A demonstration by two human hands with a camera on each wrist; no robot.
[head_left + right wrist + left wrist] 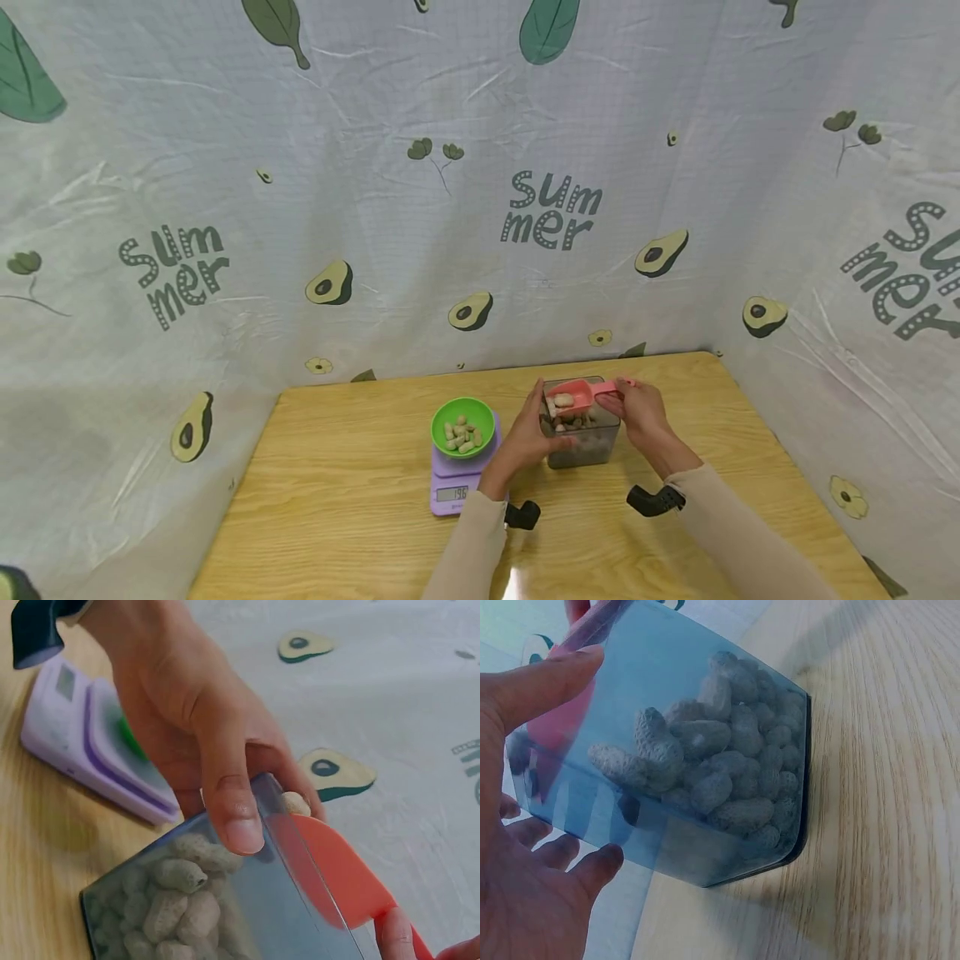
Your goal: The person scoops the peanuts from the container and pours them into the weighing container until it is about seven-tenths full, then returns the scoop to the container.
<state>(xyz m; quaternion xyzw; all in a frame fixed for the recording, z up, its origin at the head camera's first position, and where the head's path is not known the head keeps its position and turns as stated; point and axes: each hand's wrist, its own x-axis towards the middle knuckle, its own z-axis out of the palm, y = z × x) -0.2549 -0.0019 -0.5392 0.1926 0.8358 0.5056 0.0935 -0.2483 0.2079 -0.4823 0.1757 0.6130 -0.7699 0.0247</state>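
Note:
My left hand (pixel 526 435) grips a transparent plastic container (pixel 583 451) by its upper side, with the thumb on the near wall and the fingers around the far-left corner. Unshelled peanuts (pixel 727 750) fill the lower part of the container. In my right hand (pixel 639 410) is the handle of a pinkish-red scoop (pixel 579 392), held over the container's mouth. Some peanuts (pixel 562 401) lie in the scoop, toward its left lip. The right wrist view shows the scoop (pixel 341 877) against the container's rim, with one peanut (pixel 296 802) peeking above its edge.
Left of the container stands a purple kitchen scale (pixel 451 469) with a lit display. On it sits a green bowl (pixel 442 407) holding several peanuts. The wooden table (pixel 337 492) backs onto a printed cloth (pixel 390 250) hung as a wall.

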